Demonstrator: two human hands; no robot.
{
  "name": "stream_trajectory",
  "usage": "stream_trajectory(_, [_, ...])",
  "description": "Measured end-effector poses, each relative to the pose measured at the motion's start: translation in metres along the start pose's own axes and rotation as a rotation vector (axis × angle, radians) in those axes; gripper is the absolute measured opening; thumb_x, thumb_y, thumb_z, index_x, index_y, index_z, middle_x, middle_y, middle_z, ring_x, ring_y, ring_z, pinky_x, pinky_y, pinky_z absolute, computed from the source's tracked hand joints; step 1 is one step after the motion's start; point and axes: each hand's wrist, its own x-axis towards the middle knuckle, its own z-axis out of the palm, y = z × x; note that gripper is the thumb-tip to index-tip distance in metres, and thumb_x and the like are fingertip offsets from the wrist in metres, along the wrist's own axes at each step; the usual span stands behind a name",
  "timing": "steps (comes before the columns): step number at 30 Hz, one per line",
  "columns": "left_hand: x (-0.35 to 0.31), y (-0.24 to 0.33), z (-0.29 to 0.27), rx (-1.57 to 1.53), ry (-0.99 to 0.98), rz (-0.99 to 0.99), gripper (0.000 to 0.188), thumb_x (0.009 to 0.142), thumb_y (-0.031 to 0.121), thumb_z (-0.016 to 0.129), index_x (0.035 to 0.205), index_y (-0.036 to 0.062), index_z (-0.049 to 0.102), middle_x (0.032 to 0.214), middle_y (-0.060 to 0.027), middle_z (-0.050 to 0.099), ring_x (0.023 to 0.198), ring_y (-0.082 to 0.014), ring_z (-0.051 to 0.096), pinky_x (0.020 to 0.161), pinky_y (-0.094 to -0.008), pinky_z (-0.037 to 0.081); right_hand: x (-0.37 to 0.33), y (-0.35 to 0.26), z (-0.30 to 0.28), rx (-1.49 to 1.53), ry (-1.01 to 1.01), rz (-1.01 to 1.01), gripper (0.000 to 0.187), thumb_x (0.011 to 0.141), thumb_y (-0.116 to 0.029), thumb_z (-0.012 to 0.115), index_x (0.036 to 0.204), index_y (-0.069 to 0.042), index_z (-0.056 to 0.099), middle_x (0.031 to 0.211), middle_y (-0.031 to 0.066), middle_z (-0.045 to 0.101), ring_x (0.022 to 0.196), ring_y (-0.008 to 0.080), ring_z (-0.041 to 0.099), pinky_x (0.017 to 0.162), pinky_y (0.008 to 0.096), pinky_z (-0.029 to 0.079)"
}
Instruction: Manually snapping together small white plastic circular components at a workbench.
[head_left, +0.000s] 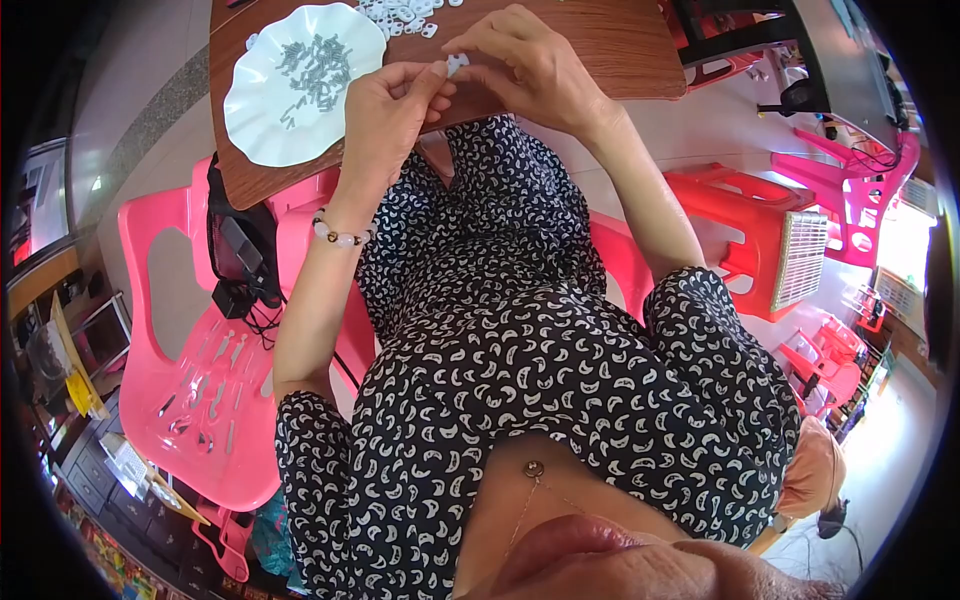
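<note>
Above the table's near edge, a small white plastic piece (457,64) is held between my two hands. My left hand (392,108) pinches its left side between thumb and fingers. From the right, my right hand (535,70) closes on the same piece, with thumb and forefinger at its edges. Left of them, a white wavy-rimmed plate (262,135) holds many small grey metal pins or screws (318,70); their exact kind is too small to tell. A pile of similar white plastic pieces (402,14) lies on the table just beyond my hands.
The brown wooden table (630,60) ends just in front of my lap. A pink chair (195,400) with a black bag (240,240) and cables is at my left. Red stools (745,235) and pink chairs stand at the right.
</note>
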Motion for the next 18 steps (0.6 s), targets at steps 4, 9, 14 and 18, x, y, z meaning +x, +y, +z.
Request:
stream_trajectory(4, [-0.003, 0.001, -0.007, 0.079, 0.075, 0.048, 0.024, 0.092, 0.018, 0.063, 0.093, -0.0046, 0.068, 0.079, -0.0058, 0.068, 0.067, -0.0075, 0.060, 0.060, -0.0201, 0.048, 0.005, 0.006, -0.006, 0.005, 0.012, -0.012, 0.026, 0.083, -0.014, 0.066, 0.109, -0.009, 0.066, 0.095, 0.0101, 0.062, 0.092, 0.0297, 0.058, 0.080, 0.0384, 0.049])
stream_trajectory(9, [-0.011, 0.006, -0.005, 0.044, 0.054, 0.062, 0.024, 0.093, 0.019, 0.062, 0.094, -0.0045, 0.067, 0.080, -0.0058, 0.067, 0.067, -0.0070, 0.059, 0.059, -0.0194, 0.047, 0.003, 0.015, 0.000, -0.044, -0.078, 0.048, 0.029, 0.085, -0.012, 0.064, 0.113, -0.005, 0.062, 0.098, 0.0127, 0.059, 0.093, 0.0302, 0.055, 0.080, 0.0373, 0.047])
stream_trajectory(14, [-0.019, 0.010, -0.004, -0.037, -0.013, -0.019, 0.024, 0.092, 0.021, 0.063, 0.095, -0.0032, 0.067, 0.078, -0.0043, 0.066, 0.065, -0.0065, 0.057, 0.060, -0.0192, 0.046, -0.001, 0.002, 0.007, 0.034, 0.165, -0.023, 0.027, 0.078, -0.015, 0.071, 0.105, -0.013, 0.067, 0.091, 0.0060, 0.063, 0.089, 0.0282, 0.059, 0.077, 0.0382, 0.049])
stream_trajectory(18, [-0.022, 0.010, -0.006, -0.016, -0.040, -0.042, 0.024, 0.092, 0.021, 0.063, 0.093, -0.0025, 0.068, 0.077, -0.0037, 0.066, 0.065, -0.0062, 0.056, 0.060, -0.0190, 0.045, -0.002, -0.013, 0.007, 0.210, 0.103, -0.056, 0.028, 0.077, -0.015, 0.072, 0.104, -0.013, 0.068, 0.090, 0.0048, 0.064, 0.087, 0.0270, 0.059, 0.075, 0.0369, 0.050])
